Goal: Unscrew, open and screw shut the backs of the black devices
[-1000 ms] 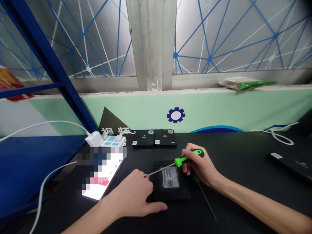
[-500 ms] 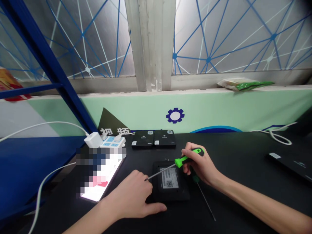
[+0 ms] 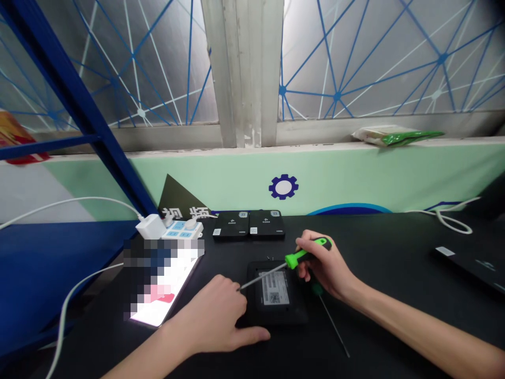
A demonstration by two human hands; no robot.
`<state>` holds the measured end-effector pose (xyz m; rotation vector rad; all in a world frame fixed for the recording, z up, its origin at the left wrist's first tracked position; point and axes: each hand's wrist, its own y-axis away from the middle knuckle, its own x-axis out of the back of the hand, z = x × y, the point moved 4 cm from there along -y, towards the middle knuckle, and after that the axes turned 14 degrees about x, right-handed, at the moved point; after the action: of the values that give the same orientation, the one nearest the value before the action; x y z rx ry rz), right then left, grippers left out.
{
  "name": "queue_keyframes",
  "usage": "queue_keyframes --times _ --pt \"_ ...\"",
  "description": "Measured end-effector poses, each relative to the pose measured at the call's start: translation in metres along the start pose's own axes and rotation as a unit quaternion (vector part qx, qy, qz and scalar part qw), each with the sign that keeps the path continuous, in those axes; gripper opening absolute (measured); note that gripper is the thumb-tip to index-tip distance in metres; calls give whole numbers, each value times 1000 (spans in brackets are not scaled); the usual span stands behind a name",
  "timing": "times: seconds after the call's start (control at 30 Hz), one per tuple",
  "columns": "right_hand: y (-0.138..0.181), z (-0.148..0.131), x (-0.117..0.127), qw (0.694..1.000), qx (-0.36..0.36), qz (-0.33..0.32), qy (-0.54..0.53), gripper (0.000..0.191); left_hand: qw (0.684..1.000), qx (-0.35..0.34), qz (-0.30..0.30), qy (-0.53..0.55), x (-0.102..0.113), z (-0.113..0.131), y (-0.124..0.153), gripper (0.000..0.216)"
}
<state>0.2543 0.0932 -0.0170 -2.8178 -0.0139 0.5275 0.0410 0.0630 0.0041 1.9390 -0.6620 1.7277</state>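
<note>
A black set-top box lies label side up on the black table. My left hand is at its left edge, fingers curled against the side and thumb stretched along the front. In my right hand is a screwdriver with a green and black handle, held at a slant. Its shaft crosses the white label, and the tip ends by my left fingers, partly hidden there. Beneath my right hand is a second screwdriver with a dark green handle, partly covered. Small screws lie behind the box.
Two more black boxes stand side by side near the wall. To the left are a lit phone or tablet, a power strip with a white charger, and white cables. Another black device lies at far right.
My right hand and its screwdriver have shifted very slightly to the right and up. The tip has drawn a little away from my left fingers. The box and left hand stay put.
</note>
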Motion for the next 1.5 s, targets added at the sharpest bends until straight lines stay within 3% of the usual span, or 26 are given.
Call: queue_keyframes --times 0.1,0.2,0.3,0.37,0.43,0.57,0.73,0.9,1.07,1.3,1.5 --pt "-6 -4 8 999 22 44 -4 31 1000 5 -10 19 -1 -3 -4 67" --pt "-15 -10 18 996 49 72 -7 30 998 52 4 38 -2 -9 -10 62" --pt "-24 -17 28 992 86 88 -13 25 986 134 74 68 -2 -17 -15 46" --pt "-28 -20 33 991 102 88 -10 24 978 147 111 96 -2 -17 -15 34" --pt "-31 -21 36 990 111 85 -1 23 976 132 123 124 -5 -17 -14 36" --pt "-32 -24 35 991 117 61 20 25 976 94 98 169 -8 -15 -14 47" --pt "-33 -31 33 991 120 32 44 22 969 74 90 217 -5 -14 -14 40" --pt "-31 -40 29 989 126 -17 72 25 959 125 117 227 -9 -17 -16 30" --pt "-27 -46 21 981 146 -69 109 26 953 174 40 244 -17 -21 -18 30" --pt "-29 -54 24 971 169 -74 151 28 946 152 -12 285 -18 -17 -18 38" --pt "-31 -75 20 943 209 -72 249 28 956 150 -4 250 -25 -15 -17 53"
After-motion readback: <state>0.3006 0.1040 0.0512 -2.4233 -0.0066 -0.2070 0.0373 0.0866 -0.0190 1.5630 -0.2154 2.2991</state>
